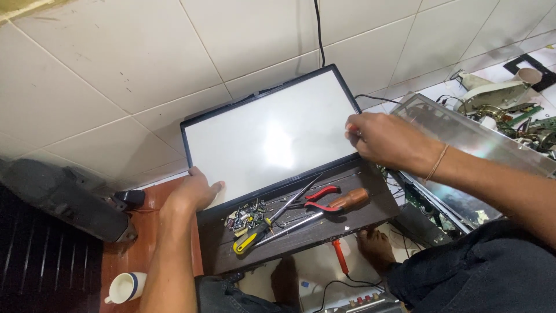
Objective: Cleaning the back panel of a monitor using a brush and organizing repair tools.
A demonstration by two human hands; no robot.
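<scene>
This looks like a repair workshop: pliers [320, 197] and a screwdriver [253, 236] lie on a dark board [301, 232], with circuit boards [524, 124] on the tiled floor [116, 69].

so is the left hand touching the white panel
Touching. The head view shows the left hand resting on the lower left corner of the white panel, thumb lying on its face with no gap visible.

Pliers [320, 197], screwdrivers [253, 237] and loose small parts [246, 213] crowd the dark surface [359, 217] below the white panel [269, 136]. The metal case [463, 136] hems the right; the tiled wall [116, 64] above stays open.
</scene>
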